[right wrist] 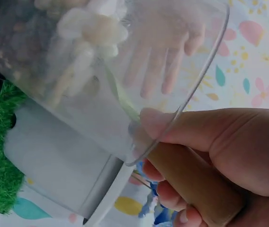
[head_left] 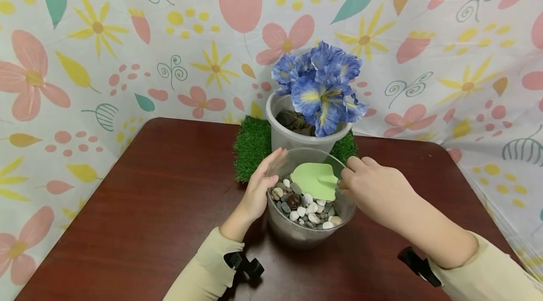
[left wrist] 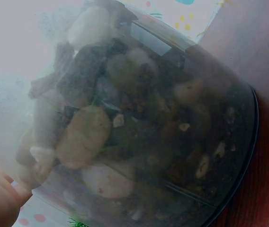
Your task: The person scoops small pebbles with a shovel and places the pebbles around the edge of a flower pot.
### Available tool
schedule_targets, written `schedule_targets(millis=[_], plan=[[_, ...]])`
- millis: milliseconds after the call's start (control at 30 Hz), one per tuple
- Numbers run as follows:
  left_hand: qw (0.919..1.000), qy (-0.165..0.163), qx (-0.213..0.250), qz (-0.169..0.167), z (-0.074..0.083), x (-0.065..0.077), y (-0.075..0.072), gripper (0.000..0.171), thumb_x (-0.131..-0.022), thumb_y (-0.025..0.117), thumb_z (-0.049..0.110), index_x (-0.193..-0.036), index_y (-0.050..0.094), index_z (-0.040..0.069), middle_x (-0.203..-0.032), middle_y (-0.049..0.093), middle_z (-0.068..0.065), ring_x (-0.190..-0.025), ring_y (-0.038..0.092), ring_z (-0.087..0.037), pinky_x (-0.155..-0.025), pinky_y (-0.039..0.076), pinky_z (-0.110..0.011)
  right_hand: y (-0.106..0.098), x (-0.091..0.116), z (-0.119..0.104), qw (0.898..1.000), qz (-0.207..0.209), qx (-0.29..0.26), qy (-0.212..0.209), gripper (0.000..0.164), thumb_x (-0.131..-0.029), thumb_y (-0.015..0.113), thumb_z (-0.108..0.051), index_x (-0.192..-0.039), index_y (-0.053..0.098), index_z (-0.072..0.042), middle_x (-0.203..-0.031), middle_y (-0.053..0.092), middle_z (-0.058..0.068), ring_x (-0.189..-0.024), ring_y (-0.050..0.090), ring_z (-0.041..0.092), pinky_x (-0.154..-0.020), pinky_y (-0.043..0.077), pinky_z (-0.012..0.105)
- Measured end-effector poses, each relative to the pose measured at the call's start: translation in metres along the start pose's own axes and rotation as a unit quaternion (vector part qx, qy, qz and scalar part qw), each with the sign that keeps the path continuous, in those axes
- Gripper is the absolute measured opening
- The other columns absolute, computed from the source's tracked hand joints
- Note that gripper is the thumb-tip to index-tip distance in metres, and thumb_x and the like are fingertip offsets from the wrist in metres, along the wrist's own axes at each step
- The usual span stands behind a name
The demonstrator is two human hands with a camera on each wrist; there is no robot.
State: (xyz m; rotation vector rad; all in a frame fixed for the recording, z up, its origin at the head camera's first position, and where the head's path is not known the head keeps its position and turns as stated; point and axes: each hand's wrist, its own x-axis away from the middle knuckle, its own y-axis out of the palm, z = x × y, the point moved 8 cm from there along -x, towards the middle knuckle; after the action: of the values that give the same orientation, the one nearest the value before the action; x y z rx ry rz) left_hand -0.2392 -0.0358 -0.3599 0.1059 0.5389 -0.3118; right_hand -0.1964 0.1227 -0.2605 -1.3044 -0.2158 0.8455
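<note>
- Green trowel (head_left: 314, 180): blade inside the clear plastic container, below the rim and over the far right part of the pebbles. Whether its edge bears on them cannot be told.
- Brown trowel handle (right wrist: 196, 182): rises over the container rim, its grip outside the wall, as seen from the right wrist.
- Right hand (head_left: 379, 192): clamped on the trowel handle — fingers curled beneath, thumb laid along it close to the rim.
- Left hand (head_left: 254, 195): fingers straight and apart, set against the left side of the container; nothing gripped.
- Clear container (head_left: 297, 235): upright on the surface, between the two hands. Wall cloudy when viewed from the left wrist, contents blurred.
- Pebbles (head_left: 311, 211): white, grey and tan, heaped in the container; one dark brown stone (head_left: 293, 201) on the left of the heap.
- White pot (head_left: 284, 140): directly behind the container, standing on the grass mat (head_left: 250, 150). Dark filling inside.
- Blue flowers (head_left: 324, 86): upright in the white pot, yellow and white at the petal centres, blooms spreading over the rim at right.
- Surface (head_left: 169, 188): dark reddish brown, carries mat and container.
- Cloth (head_left: 140, 46): white, printed with pink, yellow and green flowers and leaves — hangs behind the surface.
- Sleeves (head_left: 208, 263): pale beige on both arms, a black strap at each wrist.
</note>
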Motion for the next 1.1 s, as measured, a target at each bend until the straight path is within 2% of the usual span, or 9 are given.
schedule_targets(millis=[167,233,400,533,800,967,1100], plan=[[1.0000,-0.002,0.002,0.002,0.002,0.001,0.000,0.058,-0.091,0.031,0.008,-0.146,0.022,-0.008,-0.147,0.032,-0.030,-0.137,0.032,-0.042,-0.110,0.025,-0.059,0.005,-0.004,-0.003,1.000,-0.002,-0.008,-0.001,0.021,-0.068,0.082,-0.020,-0.071,0.063,-0.011,-0.094,0.055,0.006,-0.064,0.044,0.019,-0.036,0.039,0.027],[1.0000,-0.004,0.001,0.003,0.002,0.001,0.000,0.058,-0.091,0.031,0.007,-0.146,0.022,-0.008,-0.147,0.032,-0.029,-0.138,0.030,-0.041,-0.110,0.025,-0.058,0.009,-0.006,-0.005,1.000,-0.005,-0.010,-0.003,0.021,-0.069,0.081,-0.021,-0.072,0.063,-0.010,-0.095,0.055,0.007,-0.065,0.045,0.020,-0.036,0.039,0.027],[1.0000,-0.002,0.000,0.005,0.001,0.002,-0.001,0.058,-0.090,0.031,0.007,-0.145,0.023,-0.008,-0.147,0.032,-0.029,-0.138,0.030,-0.041,-0.111,0.025,-0.058,0.011,-0.006,-0.004,1.000,-0.008,-0.022,0.004,0.020,-0.071,0.079,-0.021,-0.068,0.061,-0.012,-0.085,0.053,0.005,-0.062,0.045,0.019,-0.037,0.037,0.026],[1.0000,0.003,0.004,-0.003,0.001,0.000,-0.001,0.057,-0.091,0.030,0.007,-0.146,0.022,-0.008,-0.147,0.031,-0.030,-0.136,0.032,-0.043,-0.111,0.025,-0.058,0.009,-0.004,-0.002,0.999,-0.023,-0.042,0.011,0.021,-0.071,0.079,-0.022,-0.065,0.059,-0.017,-0.084,0.052,0.001,-0.065,0.045,0.017,-0.038,0.036,0.025],[1.0000,-0.002,0.004,0.004,-0.001,0.000,-0.003,0.058,-0.092,0.031,0.010,-0.146,0.022,-0.008,-0.148,0.031,-0.029,-0.137,0.032,-0.042,-0.112,0.025,-0.055,0.013,-0.010,-0.011,0.998,-0.030,-0.050,-0.015,0.017,-0.072,0.078,-0.020,-0.066,0.062,-0.018,-0.085,0.053,0.001,-0.063,0.044,0.015,-0.040,0.037,0.023],[0.9999,-0.003,0.012,-0.005,0.000,0.001,0.000,0.057,-0.092,0.030,0.008,-0.146,0.021,-0.009,-0.148,0.029,-0.031,-0.136,0.032,-0.045,-0.111,0.024,-0.058,0.011,-0.004,-0.009,0.995,-0.065,-0.078,-0.007,0.026,-0.076,0.074,-0.021,-0.060,0.055,-0.026,-0.082,0.050,-0.005,-0.062,0.039,0.008,-0.043,0.032,0.018],[0.9998,0.000,0.018,-0.003,-0.001,-0.001,-0.001,0.057,-0.092,0.031,0.008,-0.146,0.021,-0.009,-0.148,0.030,-0.031,-0.136,0.032,-0.045,-0.111,0.023,-0.058,0.009,-0.003,-0.010,0.993,-0.072,-0.094,-0.018,0.031,-0.076,0.074,-0.020,-0.058,0.050,-0.028,-0.081,0.047,-0.008,-0.062,0.035,0.005,-0.045,0.029,0.016]])
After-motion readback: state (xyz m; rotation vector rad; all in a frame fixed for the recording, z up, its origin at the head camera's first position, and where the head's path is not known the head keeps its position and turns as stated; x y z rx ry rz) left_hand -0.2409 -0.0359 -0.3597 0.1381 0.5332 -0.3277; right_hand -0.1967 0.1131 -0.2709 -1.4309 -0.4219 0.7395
